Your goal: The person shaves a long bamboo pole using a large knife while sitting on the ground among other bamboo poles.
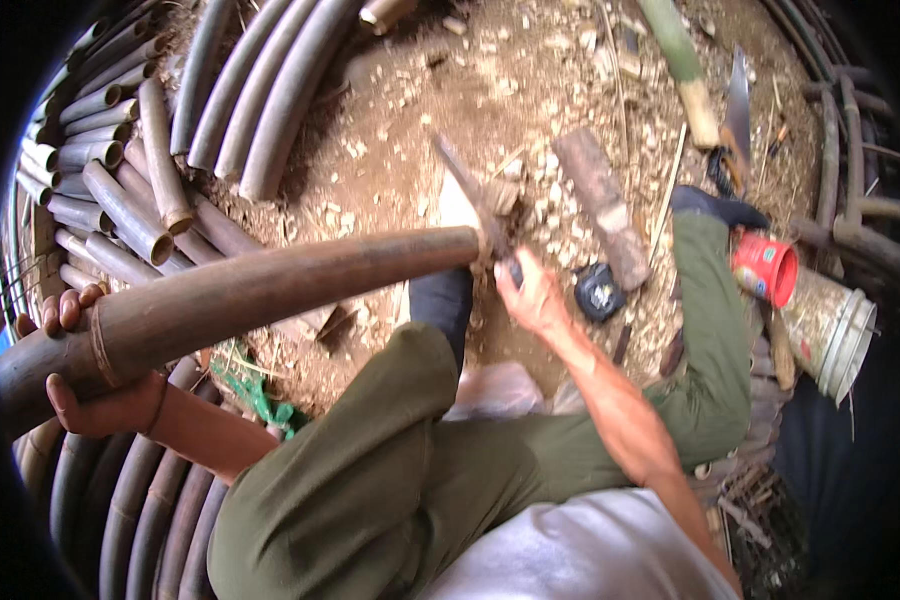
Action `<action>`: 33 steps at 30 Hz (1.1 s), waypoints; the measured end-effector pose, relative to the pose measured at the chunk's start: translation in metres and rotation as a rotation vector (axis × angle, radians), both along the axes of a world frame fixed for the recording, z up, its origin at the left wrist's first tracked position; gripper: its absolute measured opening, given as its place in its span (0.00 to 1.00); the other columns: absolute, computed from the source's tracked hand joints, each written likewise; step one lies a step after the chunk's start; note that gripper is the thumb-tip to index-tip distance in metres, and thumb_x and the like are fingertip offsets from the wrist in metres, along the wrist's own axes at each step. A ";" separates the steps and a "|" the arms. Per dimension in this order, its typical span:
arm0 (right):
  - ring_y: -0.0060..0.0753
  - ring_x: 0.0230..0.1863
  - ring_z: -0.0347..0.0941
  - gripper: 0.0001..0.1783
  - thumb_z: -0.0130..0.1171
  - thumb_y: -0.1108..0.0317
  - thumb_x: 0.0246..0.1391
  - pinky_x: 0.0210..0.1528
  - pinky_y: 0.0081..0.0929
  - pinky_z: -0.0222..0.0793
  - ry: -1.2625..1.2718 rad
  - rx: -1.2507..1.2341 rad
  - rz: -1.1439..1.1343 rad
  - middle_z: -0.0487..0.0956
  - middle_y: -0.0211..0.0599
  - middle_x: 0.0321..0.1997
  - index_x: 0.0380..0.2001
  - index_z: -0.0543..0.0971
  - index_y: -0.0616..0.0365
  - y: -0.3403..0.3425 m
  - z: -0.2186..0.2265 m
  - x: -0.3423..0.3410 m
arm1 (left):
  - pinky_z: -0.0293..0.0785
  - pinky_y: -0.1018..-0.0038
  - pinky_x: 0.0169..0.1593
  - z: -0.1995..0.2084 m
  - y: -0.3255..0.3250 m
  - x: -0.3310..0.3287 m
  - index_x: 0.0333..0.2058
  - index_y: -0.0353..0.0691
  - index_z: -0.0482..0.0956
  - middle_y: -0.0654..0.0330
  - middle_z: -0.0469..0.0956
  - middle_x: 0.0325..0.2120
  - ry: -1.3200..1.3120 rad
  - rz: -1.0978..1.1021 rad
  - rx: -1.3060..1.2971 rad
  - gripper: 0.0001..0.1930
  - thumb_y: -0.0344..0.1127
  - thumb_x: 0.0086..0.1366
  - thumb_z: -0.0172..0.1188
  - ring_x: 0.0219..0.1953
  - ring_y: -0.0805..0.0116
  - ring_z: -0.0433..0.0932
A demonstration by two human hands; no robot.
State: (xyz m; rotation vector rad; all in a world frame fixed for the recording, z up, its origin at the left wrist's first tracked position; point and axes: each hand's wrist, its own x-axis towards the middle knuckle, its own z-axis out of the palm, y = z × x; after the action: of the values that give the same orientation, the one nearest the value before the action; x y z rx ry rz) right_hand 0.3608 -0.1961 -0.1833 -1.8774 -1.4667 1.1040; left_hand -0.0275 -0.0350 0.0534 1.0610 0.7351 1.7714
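Note:
A long brown bamboo pole [260,285] slants across in front of me, its cut end near the centre. My left hand [120,405] is closed round its thick part at the left, beside a node, with fingers above and thumb below. My right hand [535,295] is closed on the handle of a machete [473,190]. The dark blade points up and away, passing just beyond the pole's cut end; whether it touches is unclear. My left shoe [440,305] is under the pole's end.
Bamboo poles [260,110] lie stacked at the left. Wood chips cover the dirt floor around a flat wooden board [602,205] and a black bundle [599,292]. To the right are a hand saw [737,115], a green bamboo piece [678,60], a red container [767,268] and a tipped bucket [820,335].

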 end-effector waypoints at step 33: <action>0.40 0.16 0.73 0.14 0.54 0.60 0.55 0.21 0.39 0.69 -0.084 -0.155 0.049 0.73 0.48 0.15 0.32 0.71 0.62 -0.001 -0.016 0.009 | 0.67 0.72 0.47 0.001 0.009 0.030 0.53 0.48 0.72 0.71 0.79 0.29 -0.202 -0.754 0.238 0.41 0.33 0.35 0.79 0.32 0.75 0.77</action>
State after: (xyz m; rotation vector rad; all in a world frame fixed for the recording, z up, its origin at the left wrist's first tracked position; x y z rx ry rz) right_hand 0.3695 -0.1976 -0.1994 -2.0253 -1.5192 1.2061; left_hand 0.0023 -0.0261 0.0541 1.1007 -0.0271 1.2856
